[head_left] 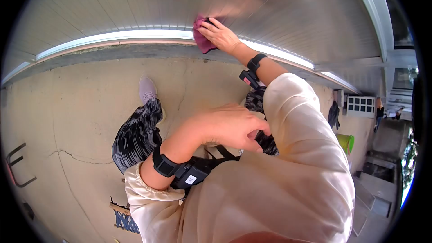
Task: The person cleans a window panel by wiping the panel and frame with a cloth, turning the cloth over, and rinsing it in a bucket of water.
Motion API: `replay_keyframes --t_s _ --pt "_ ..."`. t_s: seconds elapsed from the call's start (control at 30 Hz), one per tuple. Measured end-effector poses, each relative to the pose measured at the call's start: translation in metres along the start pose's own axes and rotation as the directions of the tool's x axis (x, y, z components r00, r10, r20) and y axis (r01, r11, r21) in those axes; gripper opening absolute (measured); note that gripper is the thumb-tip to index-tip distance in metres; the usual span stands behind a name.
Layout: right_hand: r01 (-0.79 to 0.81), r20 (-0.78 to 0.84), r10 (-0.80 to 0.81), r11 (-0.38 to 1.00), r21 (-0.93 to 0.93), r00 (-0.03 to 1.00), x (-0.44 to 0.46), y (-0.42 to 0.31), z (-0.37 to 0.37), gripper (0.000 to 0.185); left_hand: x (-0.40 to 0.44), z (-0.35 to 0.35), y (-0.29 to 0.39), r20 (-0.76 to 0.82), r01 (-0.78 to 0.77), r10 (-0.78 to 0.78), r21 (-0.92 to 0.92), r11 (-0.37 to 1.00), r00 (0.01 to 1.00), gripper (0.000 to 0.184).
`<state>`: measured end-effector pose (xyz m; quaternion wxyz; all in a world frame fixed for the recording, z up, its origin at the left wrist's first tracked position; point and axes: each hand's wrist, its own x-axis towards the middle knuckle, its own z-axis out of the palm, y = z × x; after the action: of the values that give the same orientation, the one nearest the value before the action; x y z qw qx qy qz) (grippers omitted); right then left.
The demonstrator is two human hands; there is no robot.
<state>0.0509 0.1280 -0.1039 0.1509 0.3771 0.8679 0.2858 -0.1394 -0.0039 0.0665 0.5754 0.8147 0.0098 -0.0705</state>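
Note:
A maroon cloth (205, 42) lies against the lower part of a grey ribbed metal panel (148, 4), over its bright bottom rail. My right hand (221, 36) holds the cloth, its fingers pressing it to the panel. In front of my body, my left hand (236, 127) is bent and slightly blurred. A gap shows between its thumb and forefinger, with nothing visible between them. Its fingertips are close to my right sleeve (292, 103); whether they touch it I cannot tell.
The concrete floor (90, 108) has cracks. A low stool or seat with patterned fabric (126, 220) is at the lower left, and a dark metal frame (20, 164) at the far left. To the right are a green bucket (345, 143) and a white gridded box (361, 106).

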Motion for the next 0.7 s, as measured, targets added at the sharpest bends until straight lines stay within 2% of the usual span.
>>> replay_keyframes --t_s 0.1,0.13,0.17,0.2,0.23,0.27,0.3,0.33,0.37,0.43,0.5,0.57,0.6,0.67,0.7 --pt "0.033 0.046 -0.037 0.997 0.07 0.998 -0.014 -0.012 0.017 0.033 0.006 0.001 -0.01 -0.023 -0.01 0.01 0.009 1.0 1.0 0.038" --pt "-0.155 0.161 0.111 0.942 0.298 0.981 -0.019 -0.016 0.017 0.033 0.007 0.0 -0.009 -0.093 0.025 -0.026 -0.014 1.0 0.995 0.037" --pt "-0.342 0.301 0.212 0.799 0.494 0.93 -0.023 -0.02 0.02 0.033 0.009 0.0 -0.011 -0.163 0.059 -0.067 -0.053 0.997 0.984 0.035" --pt "-0.35 0.296 0.226 0.8 0.488 0.928 -0.029 -0.014 0.019 0.033 0.01 -0.001 -0.012 -0.159 0.058 -0.063 -0.038 0.998 0.985 0.035" --pt "-0.515 0.408 0.322 0.625 0.586 0.854 -0.04 -0.008 0.017 0.029 0.011 -0.002 -0.012 -0.391 0.102 -0.121 -0.069 0.992 0.913 0.033" --pt "-0.65 0.523 0.386 0.409 0.641 0.76 -0.05 -0.001 0.015 0.027 0.011 -0.003 -0.012 -0.598 0.135 -0.17 -0.103 0.986 0.783 0.03" --pt "-0.655 0.513 0.411 0.406 0.637 0.754 -0.061 0.005 0.002 0.027 0.01 -0.005 -0.015 -0.595 0.132 -0.151 -0.076 0.988 0.789 0.03" --pt "-0.674 0.613 0.395 0.022 0.738 0.684 -0.075 0.008 -0.026 0.028 0.008 -0.009 -0.018 -0.805 0.204 -0.048 0.092 0.975 0.591 0.029" --pt "-0.589 0.69 0.343 -0.36 0.723 0.637 -0.086 0.012 -0.056 0.029 0.008 -0.015 -0.022 -0.928 0.3 0.123 0.237 0.924 0.352 0.029" --pt "-0.464 0.742 0.207 -0.666 0.584 0.638 -0.106 0.011 -0.114 0.032 0.008 -0.02 -0.041 -0.929 0.42 0.234 0.341 0.841 0.285 0.032" --pt "-0.205 0.675 0.201 -0.858 0.471 0.71 -0.124 -0.002 -0.132 0.029 0.011 -0.013 -0.048 -0.936 0.413 0.057 0.207 0.887 0.347 0.041" --pt "0.024 0.659 0.346 -0.895 0.446 0.668 -0.137 -0.012 -0.165 0.027 0.022 -0.006 -0.052 -0.865 0.337 -0.168 0.002 0.941 0.474 0.053" --pt "0.037 0.654 0.36 -0.891 0.452 0.666 -0.14 -0.021 -0.173 0.027 0.028 -0.002 -0.057 -0.833 0.271 -0.202 -0.065 0.96 0.514 0.056" --pt "0.329 0.66 0.55 -0.835 0.44 0.512 -0.144 -0.037 -0.183 0.032 0.039 0.007 -0.053 -0.774 0.156 -0.263 -0.212 0.965 0.576 0.061" --pt "0.334 0.664 0.545 -0.838 0.431 0.512 -0.145 -0.042 -0.188 0.032 0.04 0.01 -0.048 -0.77 0.165 -0.27 -0.214 0.963 0.578 0.061"
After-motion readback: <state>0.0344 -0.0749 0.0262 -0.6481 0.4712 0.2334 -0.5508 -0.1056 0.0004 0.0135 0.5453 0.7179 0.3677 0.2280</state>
